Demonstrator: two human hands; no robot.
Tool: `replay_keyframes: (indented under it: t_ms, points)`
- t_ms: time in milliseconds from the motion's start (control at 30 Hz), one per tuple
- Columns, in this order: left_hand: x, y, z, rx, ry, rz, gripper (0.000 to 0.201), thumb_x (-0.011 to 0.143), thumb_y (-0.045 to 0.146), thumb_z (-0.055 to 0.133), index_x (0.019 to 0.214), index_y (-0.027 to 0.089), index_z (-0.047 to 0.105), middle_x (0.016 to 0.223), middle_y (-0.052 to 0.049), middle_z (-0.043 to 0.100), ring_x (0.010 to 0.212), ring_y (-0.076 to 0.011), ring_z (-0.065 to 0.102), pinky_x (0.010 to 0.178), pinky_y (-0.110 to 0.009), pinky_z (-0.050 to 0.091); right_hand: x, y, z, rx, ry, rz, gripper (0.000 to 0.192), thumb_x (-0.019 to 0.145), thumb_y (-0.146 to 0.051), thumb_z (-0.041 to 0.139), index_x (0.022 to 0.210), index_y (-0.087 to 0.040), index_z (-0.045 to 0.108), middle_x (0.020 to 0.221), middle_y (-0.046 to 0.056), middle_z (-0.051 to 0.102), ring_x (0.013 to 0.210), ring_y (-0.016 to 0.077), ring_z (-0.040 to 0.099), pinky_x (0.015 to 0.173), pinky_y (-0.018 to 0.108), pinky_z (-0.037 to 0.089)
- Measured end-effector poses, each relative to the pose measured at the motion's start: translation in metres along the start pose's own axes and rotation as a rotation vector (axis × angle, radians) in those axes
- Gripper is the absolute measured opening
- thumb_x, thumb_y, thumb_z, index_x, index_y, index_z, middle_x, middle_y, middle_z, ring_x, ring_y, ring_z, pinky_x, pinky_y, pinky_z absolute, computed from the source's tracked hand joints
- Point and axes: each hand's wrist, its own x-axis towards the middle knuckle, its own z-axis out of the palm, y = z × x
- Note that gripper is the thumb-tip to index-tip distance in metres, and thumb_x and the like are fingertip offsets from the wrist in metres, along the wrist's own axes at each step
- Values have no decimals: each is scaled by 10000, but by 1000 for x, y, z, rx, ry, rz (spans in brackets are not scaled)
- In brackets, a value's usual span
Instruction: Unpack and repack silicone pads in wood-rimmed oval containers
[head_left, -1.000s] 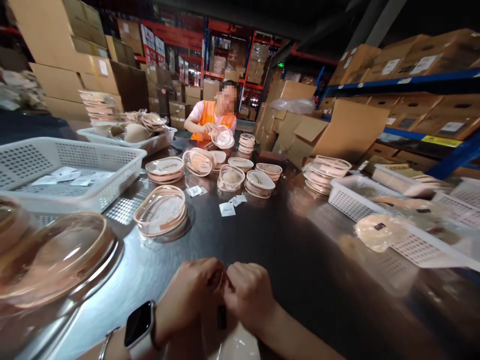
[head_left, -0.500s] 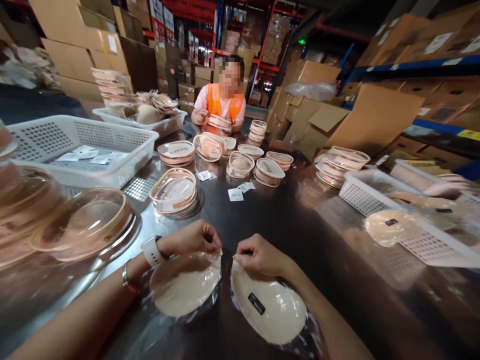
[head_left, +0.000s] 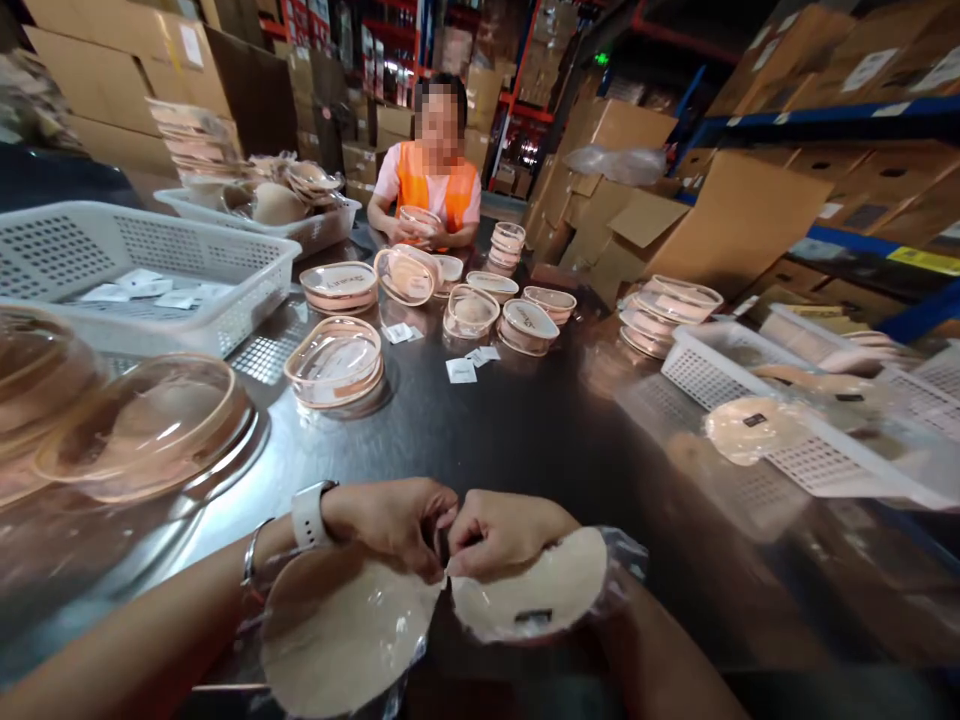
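Observation:
Low in the head view, my left hand [head_left: 401, 520] pinches the inner tip of a beige bra cup [head_left: 345, 630] wrapped in clear film. My right hand [head_left: 510, 530] grips a second beige bra cup [head_left: 544, 590], also in film and marked with a small black label. Both hands are closed, with their knuckles almost together, and the cups' inner tips meet or nearly meet between them. The fingertips partly hide these tips. A white watch and a bracelet are on my left wrist.
Clear oval cases [head_left: 335, 362] stand about the dark table, with larger ones [head_left: 150, 425] at left. White baskets [head_left: 247, 300] flank both sides; the right basket [head_left: 825, 465] holds wrapped cups. White packets [head_left: 461, 371] lie mid-table. A person in an orange vest [head_left: 457, 190] sits opposite, holding a case.
My hands have come together, bringing the inner tips of the two cups close. The right cup has tilted upward. Across the table, the person has lowered the case they hold.

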Motion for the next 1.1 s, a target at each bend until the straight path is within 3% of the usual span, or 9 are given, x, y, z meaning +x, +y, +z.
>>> replay_keyframes:
  t_ms: [67,200,367,467,567,667,733,867,1100]
  points:
    - [1,-4,-2,99,86,-5,198,602,195,715,728,171,564,573,68,556,492,-83,452,429,-178,318,3,1,1,-30,72,-2,200,780,-220,537,611,-141,609,573,-57,482,558,80,431,520,189,339]
    - [5,-14,-12,428,546,52,138,644,138,570,743,134,666,617,32,621,576,-110,499,512,-200,330,8,4,0,-138,427,192,248,784,-214,531,559,-138,604,489,-71,348,486,70,329,447,201,231]
    - [16,-14,-19,608,870,121,247,619,100,468,664,107,710,579,-4,613,572,-124,490,546,-243,313,14,5,-2,-306,821,151,225,821,-205,554,701,-154,737,618,-2,637,614,132,549,556,224,332]
    - [20,-16,-27,628,1040,183,252,654,116,460,712,125,705,667,-41,650,629,-157,537,588,-261,360,10,6,-5,-340,1045,35,250,867,-251,559,715,-175,742,681,28,676,660,159,608,595,234,391]
    - [22,-19,-45,460,1238,322,191,709,228,518,740,152,691,670,-42,649,643,-185,562,616,-287,397,-1,9,-13,-386,1455,-171,279,914,-327,545,753,-182,721,687,28,633,658,161,613,597,232,448]
    - [22,-20,-62,0,1402,460,255,634,403,667,713,161,662,606,-21,627,599,-186,554,583,-288,414,-14,14,-24,-489,1902,-396,240,919,-343,561,807,-180,696,764,44,627,694,164,628,622,237,500]
    - [23,-19,-67,-307,1407,485,339,534,455,750,648,170,606,542,7,581,545,-165,529,527,-271,413,-19,17,-30,-579,2076,-475,213,911,-332,580,825,-172,691,824,66,636,726,173,641,642,251,523]
    - [25,-13,-59,-528,1313,468,414,447,440,816,640,178,561,542,36,558,536,-149,560,563,-299,508,-19,18,-29,-676,2055,-503,217,944,-303,522,888,-167,682,881,90,694,796,190,684,725,276,562]
    - [30,-8,-51,-394,1127,458,424,390,436,864,651,140,711,631,-48,678,597,-170,595,622,-304,506,-6,24,-21,-699,1847,-405,246,935,-355,543,844,-188,697,727,34,744,595,157,707,561,182,563]
